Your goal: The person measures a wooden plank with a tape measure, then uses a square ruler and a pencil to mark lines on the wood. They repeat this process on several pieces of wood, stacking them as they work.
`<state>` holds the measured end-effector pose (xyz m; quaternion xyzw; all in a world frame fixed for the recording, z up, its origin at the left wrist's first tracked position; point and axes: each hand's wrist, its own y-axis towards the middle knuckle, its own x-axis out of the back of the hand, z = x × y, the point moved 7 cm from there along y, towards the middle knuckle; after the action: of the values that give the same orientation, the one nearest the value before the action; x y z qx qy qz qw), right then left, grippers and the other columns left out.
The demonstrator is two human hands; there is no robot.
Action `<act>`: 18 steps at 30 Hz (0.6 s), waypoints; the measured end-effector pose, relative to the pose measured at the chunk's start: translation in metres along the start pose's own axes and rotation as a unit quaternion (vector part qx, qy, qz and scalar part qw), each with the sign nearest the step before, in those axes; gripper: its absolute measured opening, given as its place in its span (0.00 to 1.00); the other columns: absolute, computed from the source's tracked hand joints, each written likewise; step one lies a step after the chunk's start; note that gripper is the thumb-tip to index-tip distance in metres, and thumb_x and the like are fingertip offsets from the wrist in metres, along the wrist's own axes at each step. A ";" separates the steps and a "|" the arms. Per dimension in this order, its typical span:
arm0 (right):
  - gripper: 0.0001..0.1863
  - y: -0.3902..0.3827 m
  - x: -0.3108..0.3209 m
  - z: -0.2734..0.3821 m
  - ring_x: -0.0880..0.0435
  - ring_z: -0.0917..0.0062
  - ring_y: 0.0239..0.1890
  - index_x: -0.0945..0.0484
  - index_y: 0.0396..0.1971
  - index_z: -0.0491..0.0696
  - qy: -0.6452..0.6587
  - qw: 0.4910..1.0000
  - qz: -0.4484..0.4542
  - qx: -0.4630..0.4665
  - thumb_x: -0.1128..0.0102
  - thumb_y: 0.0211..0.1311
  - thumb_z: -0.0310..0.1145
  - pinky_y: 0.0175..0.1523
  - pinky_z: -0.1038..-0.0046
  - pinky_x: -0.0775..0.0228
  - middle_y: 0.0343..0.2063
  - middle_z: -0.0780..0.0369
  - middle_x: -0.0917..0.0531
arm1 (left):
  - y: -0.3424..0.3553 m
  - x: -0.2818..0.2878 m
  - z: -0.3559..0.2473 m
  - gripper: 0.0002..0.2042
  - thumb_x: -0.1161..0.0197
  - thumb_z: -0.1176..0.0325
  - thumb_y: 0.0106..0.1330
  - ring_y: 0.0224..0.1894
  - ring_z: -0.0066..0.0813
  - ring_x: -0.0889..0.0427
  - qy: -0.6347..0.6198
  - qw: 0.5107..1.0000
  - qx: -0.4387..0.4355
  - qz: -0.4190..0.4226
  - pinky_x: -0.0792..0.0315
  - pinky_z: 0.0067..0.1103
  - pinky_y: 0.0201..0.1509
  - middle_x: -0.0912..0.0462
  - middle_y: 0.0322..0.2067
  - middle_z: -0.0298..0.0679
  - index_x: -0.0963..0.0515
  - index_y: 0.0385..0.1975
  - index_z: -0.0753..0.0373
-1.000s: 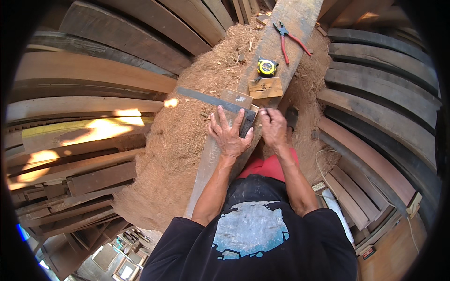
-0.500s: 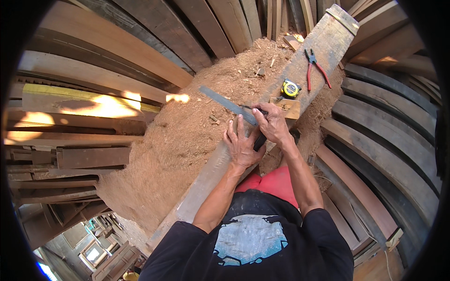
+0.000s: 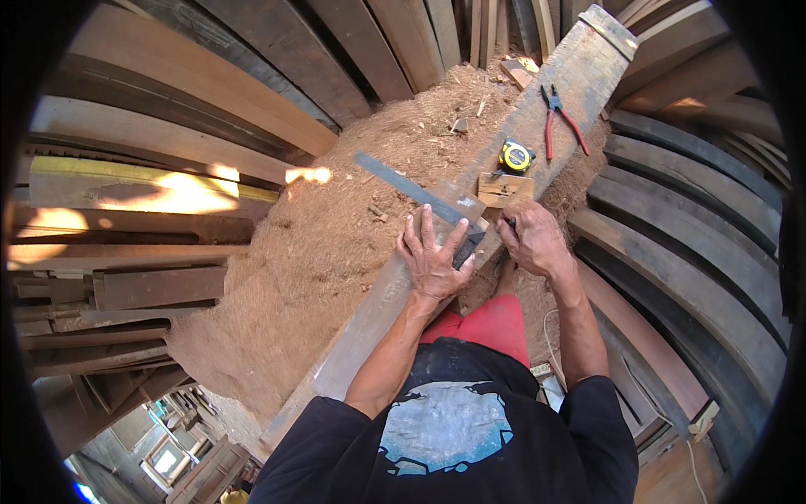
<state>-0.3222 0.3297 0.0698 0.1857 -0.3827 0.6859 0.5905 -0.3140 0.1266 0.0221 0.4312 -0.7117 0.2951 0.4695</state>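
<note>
A try square has its metal blade across a smooth wooden board; its dark stock lies along the board's near edge. My left hand holds the square there, fingers spread over the board and thumb against the stock. Just right of the square, apart from it, my right hand is closed round a thin dark tool, mostly hidden, whose kind I cannot make out. Beyond the hands lies a small wooden block with dark marks. A yellow and black tape measure sits behind it.
Red-handled pliers lie on the worn bench plank, towards its far end. Wood shavings are heaped along the bench's left side. Stacked timber boards surround the area left, behind and right.
My right hand has moved right and nearer, off the blade, taking the thin dark tool with it. More of the stock shows. My left hand stays on the square.
</note>
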 end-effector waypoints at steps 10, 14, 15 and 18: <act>0.13 -0.036 -0.107 -0.018 0.13 0.47 0.37 0.21 0.43 0.41 0.224 0.950 -0.188 -0.109 0.47 0.78 0.36 0.44 0.50 0.24 0.34 0.43 0.15 | -0.004 0.001 -0.001 0.40 0.23 0.51 0.50 0.78 0.68 0.49 -0.014 0.998 -0.038 -0.039 0.52 0.63 0.75 0.47 0.80 0.57 0.24 0.70 0.33; 0.12 -0.052 -0.103 0.018 0.15 0.45 0.34 0.23 0.43 0.40 0.290 0.927 -0.210 -0.109 0.48 0.78 0.34 0.41 0.54 0.25 0.30 0.44 0.18 | -0.021 0.019 -0.001 0.32 0.27 0.64 0.60 0.71 0.57 0.32 -0.116 0.991 -0.063 -0.019 0.35 0.49 0.69 0.31 0.71 0.56 0.21 0.68 0.45; 0.11 -0.057 -0.093 0.034 0.13 0.52 0.33 0.21 0.45 0.41 0.276 0.936 -0.206 -0.069 0.48 0.80 0.33 0.40 0.58 0.24 0.30 0.47 0.16 | -0.026 0.025 0.003 0.29 0.29 0.68 0.63 0.67 0.52 0.26 -0.174 0.983 -0.065 -0.005 0.29 0.44 0.66 0.26 0.67 0.55 0.20 0.68 0.48; 0.14 -0.064 -0.068 0.067 0.11 0.53 0.38 0.20 0.51 0.41 0.380 0.915 -0.137 -0.010 0.48 0.81 0.35 0.45 0.57 0.21 0.32 0.49 0.13 | -0.029 0.060 0.027 0.24 0.34 0.74 0.69 0.57 0.40 0.15 -0.243 0.970 -0.023 -0.019 0.21 0.30 0.60 0.15 0.55 0.51 0.23 0.67 0.63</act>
<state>-0.2587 0.2348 0.0836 -0.0441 -0.1072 0.6133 0.7813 -0.3107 0.0705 0.0678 0.4924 -0.8029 0.1557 0.2978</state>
